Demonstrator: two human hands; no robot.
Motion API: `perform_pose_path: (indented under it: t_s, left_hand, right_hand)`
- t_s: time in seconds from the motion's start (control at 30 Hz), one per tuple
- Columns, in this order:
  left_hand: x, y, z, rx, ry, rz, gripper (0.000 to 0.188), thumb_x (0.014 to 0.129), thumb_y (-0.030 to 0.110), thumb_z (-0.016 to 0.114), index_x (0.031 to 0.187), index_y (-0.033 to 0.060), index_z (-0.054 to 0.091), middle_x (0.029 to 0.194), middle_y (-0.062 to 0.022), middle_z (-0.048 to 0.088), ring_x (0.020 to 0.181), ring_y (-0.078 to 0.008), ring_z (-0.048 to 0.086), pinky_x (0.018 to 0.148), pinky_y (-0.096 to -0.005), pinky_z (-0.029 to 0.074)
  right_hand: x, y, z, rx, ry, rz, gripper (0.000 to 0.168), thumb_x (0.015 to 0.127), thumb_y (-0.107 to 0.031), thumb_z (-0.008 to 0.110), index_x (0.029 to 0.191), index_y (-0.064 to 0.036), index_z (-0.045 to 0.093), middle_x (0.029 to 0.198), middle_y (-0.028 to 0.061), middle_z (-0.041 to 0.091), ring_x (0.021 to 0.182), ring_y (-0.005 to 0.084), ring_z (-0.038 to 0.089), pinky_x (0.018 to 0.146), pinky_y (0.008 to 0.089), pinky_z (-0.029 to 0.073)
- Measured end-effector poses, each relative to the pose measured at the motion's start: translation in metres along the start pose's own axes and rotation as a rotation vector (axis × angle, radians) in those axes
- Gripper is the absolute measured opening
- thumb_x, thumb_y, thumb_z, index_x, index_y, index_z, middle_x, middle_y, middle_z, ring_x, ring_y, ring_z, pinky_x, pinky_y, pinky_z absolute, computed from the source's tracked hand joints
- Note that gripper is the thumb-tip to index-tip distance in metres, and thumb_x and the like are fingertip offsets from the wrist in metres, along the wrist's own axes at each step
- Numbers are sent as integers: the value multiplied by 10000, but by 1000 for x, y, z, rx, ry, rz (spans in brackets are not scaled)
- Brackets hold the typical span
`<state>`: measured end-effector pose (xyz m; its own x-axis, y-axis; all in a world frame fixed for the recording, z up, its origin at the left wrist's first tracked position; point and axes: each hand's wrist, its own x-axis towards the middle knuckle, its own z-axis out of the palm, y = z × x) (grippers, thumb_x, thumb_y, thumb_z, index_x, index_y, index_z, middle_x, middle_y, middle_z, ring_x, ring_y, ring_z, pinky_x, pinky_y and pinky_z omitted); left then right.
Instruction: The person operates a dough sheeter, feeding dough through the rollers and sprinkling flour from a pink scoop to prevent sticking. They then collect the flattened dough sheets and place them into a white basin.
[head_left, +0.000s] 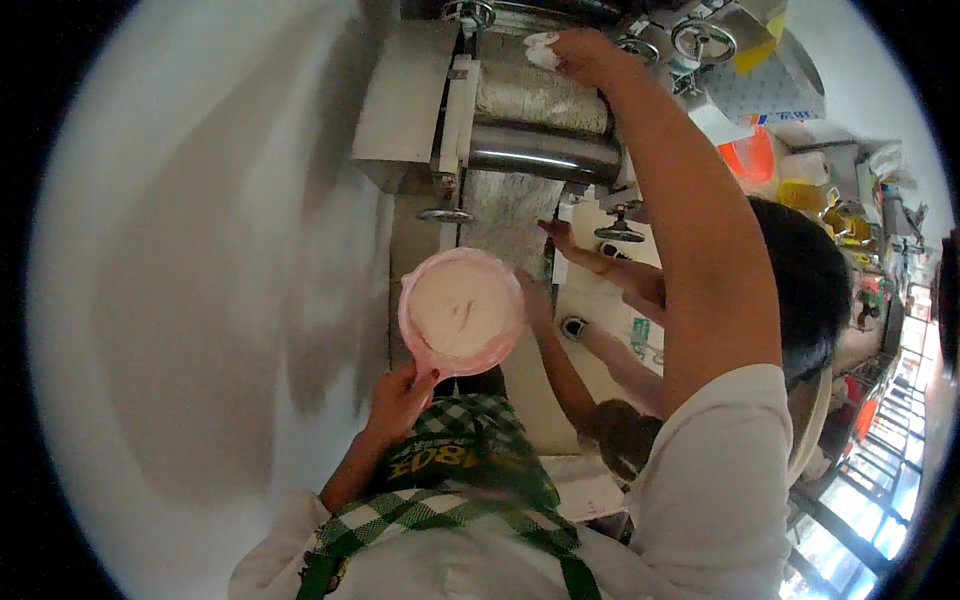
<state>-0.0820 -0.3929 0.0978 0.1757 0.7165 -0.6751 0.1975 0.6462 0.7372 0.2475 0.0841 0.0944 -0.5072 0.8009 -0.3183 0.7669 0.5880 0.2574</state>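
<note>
My left hand holds the handle of a pink plastic scoop, which is nearly full of white powder. At the top of the view my right hand is stretched out over the upper belt of a roller machine, with white powder on its fingers; whether it grips anything cannot be told. Below that belt lies a shiny metal roller. A sheet-like floury surface slopes down from the roller, partly hidden by the scoop.
A dark-haired person is close on the right, arms reaching to the sloping surface. Handwheels jut from the machine, and a metal housing flanks it on the left. A white wall runs along the left. Containers, one an orange-red bowl, stand at upper right.
</note>
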Motion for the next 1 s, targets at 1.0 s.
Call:
perform_pose_path:
  t_s: [1.0]
  left_hand:
    - [6, 41, 8, 6, -89, 112, 244, 906, 246, 528, 803, 27, 565, 569, 25, 481, 500, -48, 421, 454, -231, 325]
  right_hand:
    - [10, 47, 43, -8, 166, -18, 106, 752, -187, 629, 836, -122, 627, 796, 99, 637, 788, 307, 611, 671, 393, 509]
